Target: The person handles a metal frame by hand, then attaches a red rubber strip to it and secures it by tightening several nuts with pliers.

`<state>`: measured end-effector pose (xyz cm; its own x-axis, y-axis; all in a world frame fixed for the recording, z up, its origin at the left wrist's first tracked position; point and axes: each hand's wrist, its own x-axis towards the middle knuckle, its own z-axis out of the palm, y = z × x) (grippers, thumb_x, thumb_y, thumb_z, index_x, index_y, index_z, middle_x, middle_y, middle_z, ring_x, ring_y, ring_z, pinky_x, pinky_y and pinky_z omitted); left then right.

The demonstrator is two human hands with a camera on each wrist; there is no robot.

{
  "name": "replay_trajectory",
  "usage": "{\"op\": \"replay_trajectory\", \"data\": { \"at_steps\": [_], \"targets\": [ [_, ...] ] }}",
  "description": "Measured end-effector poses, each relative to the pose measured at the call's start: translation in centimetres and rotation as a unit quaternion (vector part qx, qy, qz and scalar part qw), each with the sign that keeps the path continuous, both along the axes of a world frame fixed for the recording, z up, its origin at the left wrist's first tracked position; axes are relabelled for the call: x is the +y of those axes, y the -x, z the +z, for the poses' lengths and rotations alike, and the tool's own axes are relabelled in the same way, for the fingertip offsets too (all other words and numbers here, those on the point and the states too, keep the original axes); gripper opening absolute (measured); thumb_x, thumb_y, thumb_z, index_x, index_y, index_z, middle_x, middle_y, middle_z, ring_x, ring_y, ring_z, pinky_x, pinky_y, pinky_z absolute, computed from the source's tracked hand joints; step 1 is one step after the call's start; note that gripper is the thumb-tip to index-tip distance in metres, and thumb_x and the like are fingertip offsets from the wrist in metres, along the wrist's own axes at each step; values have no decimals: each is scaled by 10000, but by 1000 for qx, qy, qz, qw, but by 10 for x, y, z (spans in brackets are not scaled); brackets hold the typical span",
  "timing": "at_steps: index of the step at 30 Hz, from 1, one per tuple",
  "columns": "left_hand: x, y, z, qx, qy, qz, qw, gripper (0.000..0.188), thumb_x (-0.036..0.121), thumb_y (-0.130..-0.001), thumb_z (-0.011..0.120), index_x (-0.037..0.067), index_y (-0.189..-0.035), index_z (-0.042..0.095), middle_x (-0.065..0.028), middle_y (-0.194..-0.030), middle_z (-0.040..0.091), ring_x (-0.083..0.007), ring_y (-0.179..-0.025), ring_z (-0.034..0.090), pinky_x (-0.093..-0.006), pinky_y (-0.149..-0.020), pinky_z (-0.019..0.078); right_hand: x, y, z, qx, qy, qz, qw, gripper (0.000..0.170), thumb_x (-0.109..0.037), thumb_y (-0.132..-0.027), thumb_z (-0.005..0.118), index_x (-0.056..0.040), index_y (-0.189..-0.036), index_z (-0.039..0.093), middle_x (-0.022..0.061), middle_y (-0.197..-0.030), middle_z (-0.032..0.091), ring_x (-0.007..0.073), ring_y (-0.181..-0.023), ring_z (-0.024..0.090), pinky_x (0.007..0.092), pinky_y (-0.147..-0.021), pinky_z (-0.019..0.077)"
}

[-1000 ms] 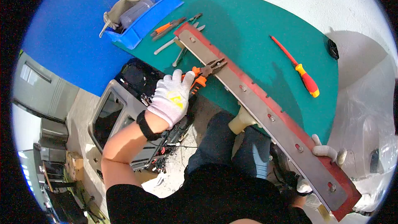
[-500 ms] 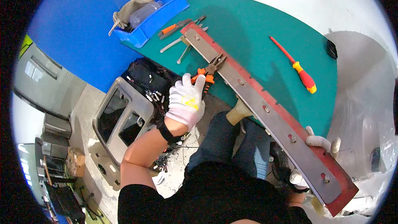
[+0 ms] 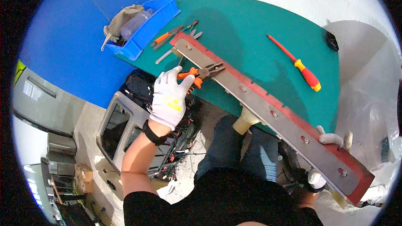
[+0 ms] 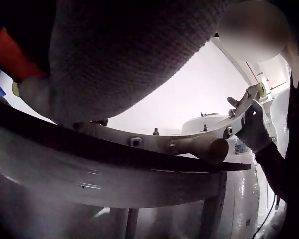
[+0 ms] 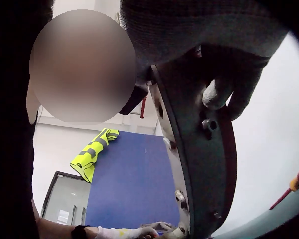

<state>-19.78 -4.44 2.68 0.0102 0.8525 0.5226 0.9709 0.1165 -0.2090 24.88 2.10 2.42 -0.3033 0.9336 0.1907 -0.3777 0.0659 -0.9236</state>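
A long red and grey metal bar (image 3: 289, 124) with several bolts in slots lies diagonally over the table's front edge. My gloved left hand (image 3: 169, 98) holds orange-handled pliers (image 3: 205, 73), whose metal head lies over a bolt near the bar's far left end. At the near right end my gloved right hand (image 3: 317, 179) grips the bar, its fingers curled over the red edge and partly hidden beneath. In the right wrist view the bar (image 5: 189, 149) runs down from the right hand (image 5: 204, 35). A pale cylindrical piece (image 3: 246, 120) sticks out below the bar.
On the green table (image 3: 247, 21) lie a red and yellow screwdriver (image 3: 307, 75), a second orange-handled pair of pliers (image 3: 167, 37) and a grey-handled tool (image 3: 164, 56). A blue bin (image 3: 132, 49) holds a cloth and a clear bottle. Left of the legs stands a grey panel (image 3: 109, 129) beside loose cables.
The head view has shifted. The pliers' head, nearly upright on the bar half a second ago, now lies flatter across it, with the left hand turned along with it. The right hand keeps its grip.
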Motion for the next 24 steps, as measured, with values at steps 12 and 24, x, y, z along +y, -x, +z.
{"op": "replay_trajectory", "data": {
  "at_steps": [12, 24],
  "targets": [
    [10, 16, 39, -62, -117, -11, 991, 325, -62, -782, 544, 72, -1075, 588, -172, -956, 664, -382, -798, 660, -412, -662, 533, 5, 26, -4, -82, -218, -107, 967, 1083, -400, -689, 848, -31, -1500, 232, 158, -1227, 580, 298, -1154, 581, 477, -1108, 383],
    [-61, -22, 42, -911, 3, -142, 387, 327, 60, -831, 648, 80, -1101, 464, -291, -1359, 505, -432, -1252, 539, -573, -1045, 459, 26, -21, -2, -106, 21, -6, 994, 598, -254, -869, 713, -106, -1372, 427, 119, -1282, 577, 227, -1178, 581, 371, -1024, 456]
  ]
}}
